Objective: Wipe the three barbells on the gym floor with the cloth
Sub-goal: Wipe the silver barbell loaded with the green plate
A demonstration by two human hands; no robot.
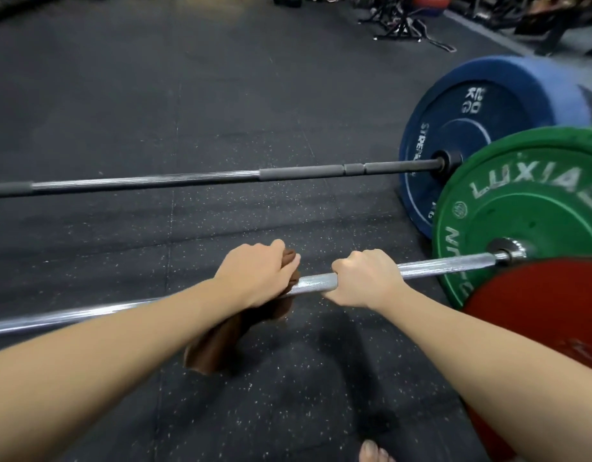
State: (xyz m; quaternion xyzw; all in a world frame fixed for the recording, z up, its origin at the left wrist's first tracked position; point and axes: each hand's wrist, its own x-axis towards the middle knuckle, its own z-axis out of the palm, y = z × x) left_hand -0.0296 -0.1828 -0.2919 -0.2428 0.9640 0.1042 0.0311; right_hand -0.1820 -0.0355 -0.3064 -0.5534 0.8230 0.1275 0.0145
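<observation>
A silver barbell [448,265] runs across the floor in front of me, with a green plate [528,208] on its right end. My left hand [254,273] grips a brown cloth [218,345] wrapped round the bar's shaft; the cloth's loose end hangs down under my wrist. Just to the right, my right hand [364,278] grips the bare shaft. A darker second barbell [188,180] lies farther away, carrying a blue plate [461,135]. A red plate [538,315] stands nearest me at the right; its bar is hidden.
Black speckled rubber flooring [121,95] stretches out beyond the bars. Black stands and other gym gear [401,21] crowd the far right corner. My bare toes [374,451] show at the bottom edge.
</observation>
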